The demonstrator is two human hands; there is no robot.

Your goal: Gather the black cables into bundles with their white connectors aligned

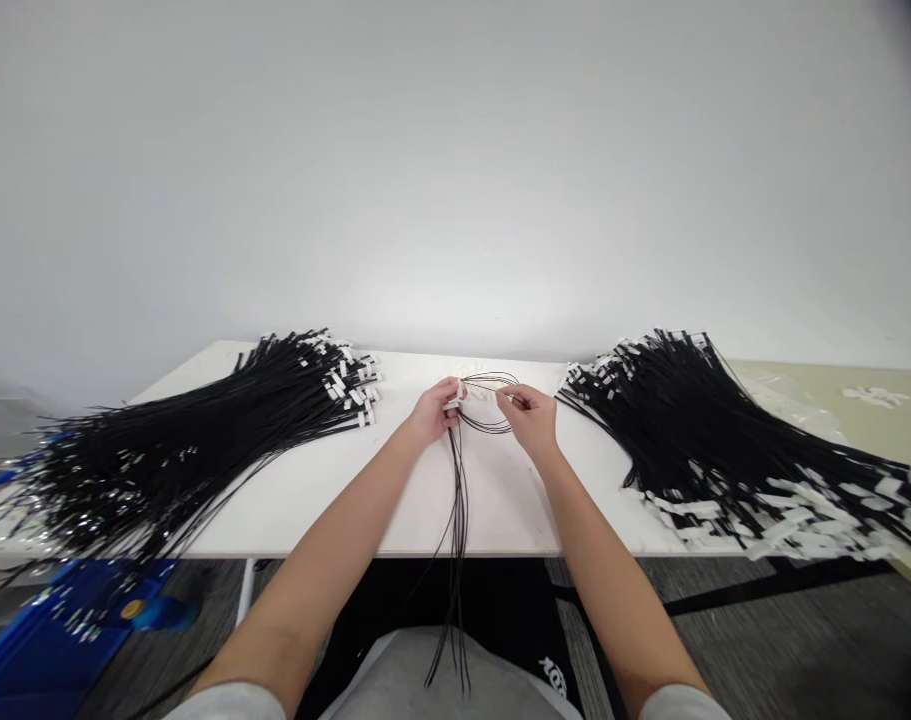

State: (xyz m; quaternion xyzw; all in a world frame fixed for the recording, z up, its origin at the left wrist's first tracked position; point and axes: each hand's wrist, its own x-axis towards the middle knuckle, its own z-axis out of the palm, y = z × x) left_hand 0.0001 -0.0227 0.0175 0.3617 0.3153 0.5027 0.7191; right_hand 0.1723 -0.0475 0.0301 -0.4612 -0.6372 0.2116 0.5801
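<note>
At the middle of a white desk (pixel 312 490), the left hand (pixel 434 412) and right hand (pixel 531 418) each pinch shut on a looped bundle of thin black cables (pixel 459 480), seemingly light, limp and tangle-prone, best gripped near its white-tagged ends, between two larger cable heaps (pixel 222 420).

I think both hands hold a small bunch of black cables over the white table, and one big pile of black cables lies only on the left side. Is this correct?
Not quite. The head view shows two big piles: one on the left and another on the right. The rest is right: the left hand and right hand hold a small bunch of black cables over the white table.
</note>
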